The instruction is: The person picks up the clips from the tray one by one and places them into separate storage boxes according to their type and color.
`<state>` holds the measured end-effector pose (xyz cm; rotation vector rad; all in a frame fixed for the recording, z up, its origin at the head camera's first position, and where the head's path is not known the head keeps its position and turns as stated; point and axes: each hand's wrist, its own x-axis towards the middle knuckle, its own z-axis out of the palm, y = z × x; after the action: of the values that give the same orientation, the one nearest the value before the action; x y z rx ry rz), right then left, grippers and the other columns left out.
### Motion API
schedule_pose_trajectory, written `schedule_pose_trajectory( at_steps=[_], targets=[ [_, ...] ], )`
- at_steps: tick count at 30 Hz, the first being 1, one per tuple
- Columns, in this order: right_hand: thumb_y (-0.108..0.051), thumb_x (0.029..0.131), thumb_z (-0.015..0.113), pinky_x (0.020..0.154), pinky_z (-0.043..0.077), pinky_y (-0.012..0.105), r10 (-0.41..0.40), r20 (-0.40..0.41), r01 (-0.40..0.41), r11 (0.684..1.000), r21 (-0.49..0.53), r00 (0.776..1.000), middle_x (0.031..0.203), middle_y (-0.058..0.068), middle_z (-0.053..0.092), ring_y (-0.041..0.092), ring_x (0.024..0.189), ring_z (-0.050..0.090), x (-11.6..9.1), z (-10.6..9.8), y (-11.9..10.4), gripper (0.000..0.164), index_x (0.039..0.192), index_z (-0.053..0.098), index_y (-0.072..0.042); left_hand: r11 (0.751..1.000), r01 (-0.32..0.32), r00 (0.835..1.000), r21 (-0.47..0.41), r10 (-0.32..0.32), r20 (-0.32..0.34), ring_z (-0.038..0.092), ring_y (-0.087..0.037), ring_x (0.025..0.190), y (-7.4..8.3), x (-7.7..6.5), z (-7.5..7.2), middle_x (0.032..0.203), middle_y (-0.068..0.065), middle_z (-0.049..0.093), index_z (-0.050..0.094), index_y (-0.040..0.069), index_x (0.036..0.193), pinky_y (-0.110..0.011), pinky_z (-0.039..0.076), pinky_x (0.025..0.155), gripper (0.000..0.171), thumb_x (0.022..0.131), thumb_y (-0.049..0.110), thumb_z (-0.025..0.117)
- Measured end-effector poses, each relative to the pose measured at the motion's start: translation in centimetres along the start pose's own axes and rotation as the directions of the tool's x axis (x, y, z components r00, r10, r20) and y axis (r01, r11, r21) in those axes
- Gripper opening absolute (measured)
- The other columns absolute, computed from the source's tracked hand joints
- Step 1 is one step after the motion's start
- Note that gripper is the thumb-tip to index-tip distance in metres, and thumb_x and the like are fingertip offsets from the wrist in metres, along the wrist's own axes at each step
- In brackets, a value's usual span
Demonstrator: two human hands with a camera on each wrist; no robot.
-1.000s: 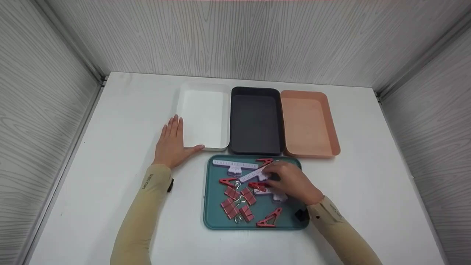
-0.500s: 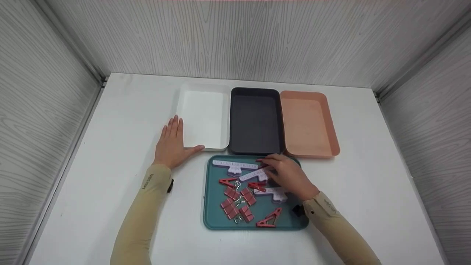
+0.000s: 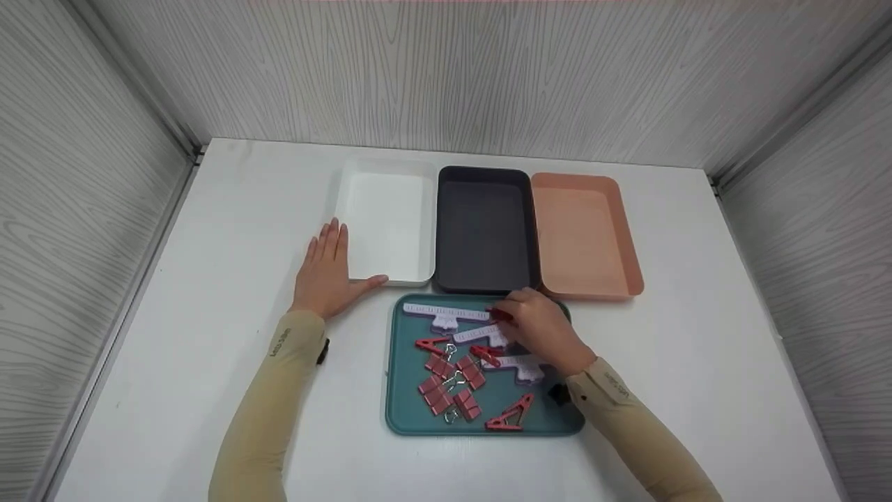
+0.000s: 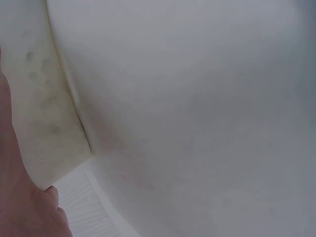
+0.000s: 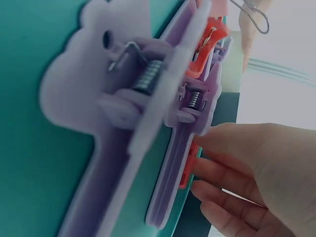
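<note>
In the head view, my left hand (image 3: 323,282) rests with straight fingers along the left side of the white tray (image 3: 390,223), its thumb at the front edge. My right hand (image 3: 547,331) is over the upper right of the teal tray (image 3: 401,411), pinching a red clothespin (image 5: 188,170) that the fingers partly hide. Close by lie purple long-jawed clips, one (image 3: 481,333) just under the fingers, another (image 3: 446,312) further left and a third (image 3: 527,369) nearer the wrist. Other red clothespins (image 3: 512,413) and several pinkish-red binder clips (image 3: 437,396) share the teal tray.
Beyond the teal tray, a black tray (image 3: 488,230) and an orange tray (image 3: 585,240) stand side by side, right of the white one. All rest on a white table (image 3: 697,314) enclosed by grey wood-grain walls (image 3: 446,77).
My right hand has moved from over the middle purple clip to the red clothespin at the tray's far edge and now pinches it. My left hand has stayed in place.
</note>
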<state>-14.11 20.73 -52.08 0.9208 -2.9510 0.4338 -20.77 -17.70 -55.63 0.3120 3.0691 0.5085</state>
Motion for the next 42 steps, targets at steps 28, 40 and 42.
schedule_pose_trajectory(
  at_steps=[28, 40, 42],
  targets=[
    [-0.023, 0.092, 0.08, 0.086, 0.059, 0.034, 0.112, 0.119, -0.119, 0.992, 0.047, 0.986, 0.1, 0.004, 0.074, 0.014, 0.083, 0.065, 0.7, 0.4, 0.2, 0.029, 0.118, 0.078, -0.012, 1.0, 0.001, 1.0, 0.02, -0.001, 0.013, -0.003, -0.031, 0.154, -0.4, -0.4, -0.8, 0.168, -0.02, 0.0, 0.003, -0.005, 0.16, -0.038, -0.006, 0.123, 0.13, 0.081, 0.089, 0.048],
    [-0.024, 0.093, 0.078, 0.086, 0.058, 0.033, 0.118, 0.125, -0.125, 0.991, 0.048, 0.985, 0.102, 0.004, 0.074, 0.015, 0.085, 0.067, 0.9, 0.2, 0.0, 0.029, 0.12, 0.077, -0.013, 0.999, -0.001, 1.0, 0.032, 0.0, 0.025, -0.001, -0.032, 0.154, -0.5, -0.4, -0.8, 0.168, -0.022, 0.002, 0.004, -0.006, 0.16, -0.039, -0.005, 0.123, 0.129, 0.083, 0.088, 0.047],
    [-0.023, 0.094, 0.077, 0.086, 0.059, 0.033, 0.121, 0.121, -0.128, 0.99, 0.052, 0.985, 0.101, 0.004, 0.074, 0.015, 0.085, 0.067, 1.0, 0.3, 0.0, 0.028, 0.12, 0.078, -0.013, 0.999, -0.003, 1.0, 0.036, 0.002, 0.023, -0.001, -0.032, 0.154, -0.5, -0.4, -0.8, 0.168, -0.022, 0.001, 0.003, -0.005, 0.16, -0.039, -0.005, 0.123, 0.129, 0.083, 0.088, 0.047]
  ],
)
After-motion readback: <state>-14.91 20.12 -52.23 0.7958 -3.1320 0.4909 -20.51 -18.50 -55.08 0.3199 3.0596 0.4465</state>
